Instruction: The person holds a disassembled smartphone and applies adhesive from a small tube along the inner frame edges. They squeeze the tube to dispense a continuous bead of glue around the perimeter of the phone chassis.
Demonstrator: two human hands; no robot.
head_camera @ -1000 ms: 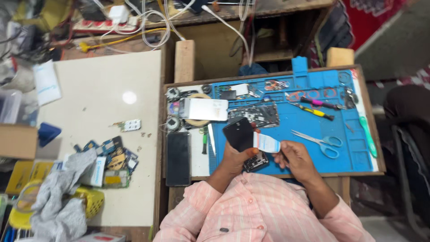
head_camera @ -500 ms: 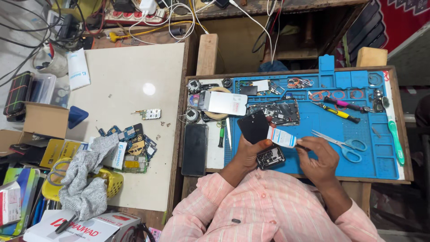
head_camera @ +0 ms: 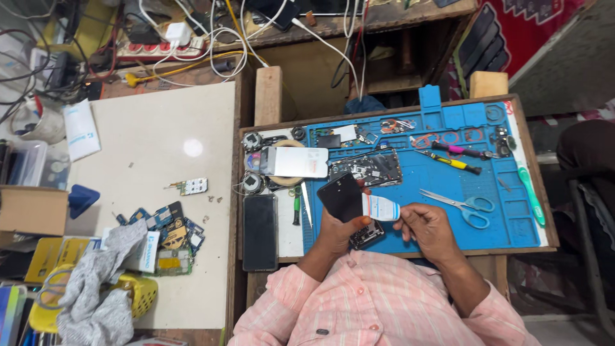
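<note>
**Phone panel and white tube held over a blue repair mat**

While only the head view is on offer, it looks straight down on a person in a pink checked shirt seated at a wooden bench [head_camera: 269, 96]. The left hand [head_camera: 337, 232] has its grip closed around the lower end of a dark phone panel [head_camera: 341, 197], tilted upward above the mat. The right hand [head_camera: 428, 229] pinches the tail of a small white tube [head_camera: 380, 207], whose front end touches the panel's right edge. Just under the left grip lies an opened phone body [head_camera: 366, 234].

To do this well, I judge the panel should stay steady in the left grip while the tube's end follows the edge slowly, with light pressure only.

Ahead of both grips lies a bare phone frame [head_camera: 366, 168], near the panel's top. Right of the right grip, close by, are blue-handled scissors [head_camera: 462, 206]; beyond them, screwdrivers [head_camera: 448, 157]. Left of the left grip sits a black phone [head_camera: 260, 232], well apart. Open blue mat [head_camera: 512, 218] lies right of the scissors, the freest room. The bench's near edge runs just under the wrists, so little space remains toward the body.
</note>
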